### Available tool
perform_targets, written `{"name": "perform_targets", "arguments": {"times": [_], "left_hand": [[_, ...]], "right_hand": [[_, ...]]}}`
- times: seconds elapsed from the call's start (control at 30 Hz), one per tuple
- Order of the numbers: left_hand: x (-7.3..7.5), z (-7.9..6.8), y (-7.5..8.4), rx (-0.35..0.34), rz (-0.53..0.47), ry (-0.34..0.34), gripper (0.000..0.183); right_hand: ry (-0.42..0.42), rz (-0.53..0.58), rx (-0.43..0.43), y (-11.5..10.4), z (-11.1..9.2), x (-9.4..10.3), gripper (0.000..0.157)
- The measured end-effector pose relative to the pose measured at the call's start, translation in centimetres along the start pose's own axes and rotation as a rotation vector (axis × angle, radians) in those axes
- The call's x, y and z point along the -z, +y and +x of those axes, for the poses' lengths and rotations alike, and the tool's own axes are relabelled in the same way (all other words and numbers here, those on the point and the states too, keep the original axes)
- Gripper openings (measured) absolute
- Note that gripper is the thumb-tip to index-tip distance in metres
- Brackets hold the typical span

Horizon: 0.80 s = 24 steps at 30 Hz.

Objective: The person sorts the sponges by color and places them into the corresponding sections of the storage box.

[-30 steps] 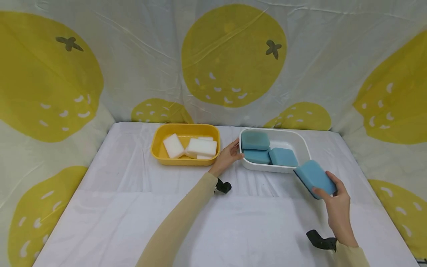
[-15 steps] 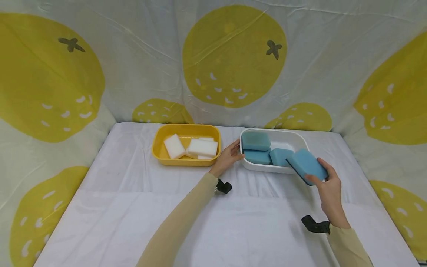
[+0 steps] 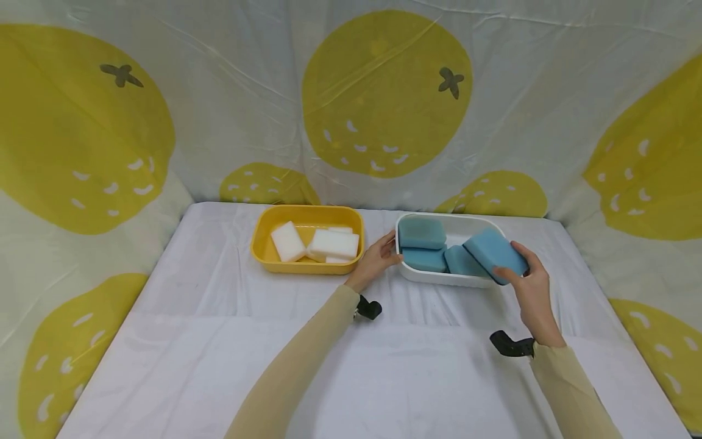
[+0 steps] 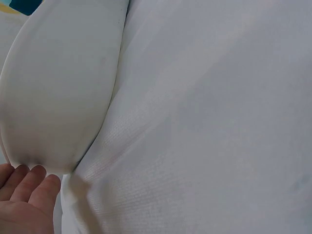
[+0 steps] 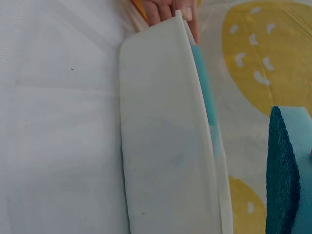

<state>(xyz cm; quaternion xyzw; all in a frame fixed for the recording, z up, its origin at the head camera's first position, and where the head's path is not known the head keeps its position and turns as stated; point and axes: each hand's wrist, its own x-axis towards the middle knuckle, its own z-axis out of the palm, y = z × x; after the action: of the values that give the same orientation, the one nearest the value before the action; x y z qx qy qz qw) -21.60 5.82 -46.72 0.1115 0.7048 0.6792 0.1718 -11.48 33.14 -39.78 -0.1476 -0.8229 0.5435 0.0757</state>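
My right hand pinches a blue sponge by its right end, thumb in front and fingers behind. The sponge is tilted above the right front part of a white tray; its dark blue scouring side shows in the right wrist view. Several other blue sponges lie in the tray, one stacked on another at the left. My left hand rests against the tray's left end, and its fingertips touch the outer wall in the left wrist view.
Left of the tray stands a yellow tray with several white sponges in it. Both trays sit toward the back of a table covered in white cloth. A fruit-print curtain hangs behind and along the sides.
My right hand has carried the blue sponge left and away from me, from beside the white tray's front right corner to above the tray. My left hand has stayed at the tray's end.
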Motion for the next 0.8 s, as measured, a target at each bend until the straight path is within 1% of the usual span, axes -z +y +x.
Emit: {"name": "perform_targets", "arguments": {"times": [0.27,0.6,0.8], "left_hand": [[0.0,-0.1,0.1,-0.004,0.03,0.0,0.068],[0.1,0.2,0.0,-0.007,0.046,-0.004,0.067],[0.1,0.1,0.1,-0.012,0.055,-0.007,0.068]], "right_hand": [[-0.018,-0.02,-0.006,-0.6,1.6,-0.9,0.07],[-0.045,-0.109,-0.017,-0.9,3.6,-1.7,0.072],[-0.036,-0.154,-0.023,-1.0,4.6,-2.1,0.073]]}}
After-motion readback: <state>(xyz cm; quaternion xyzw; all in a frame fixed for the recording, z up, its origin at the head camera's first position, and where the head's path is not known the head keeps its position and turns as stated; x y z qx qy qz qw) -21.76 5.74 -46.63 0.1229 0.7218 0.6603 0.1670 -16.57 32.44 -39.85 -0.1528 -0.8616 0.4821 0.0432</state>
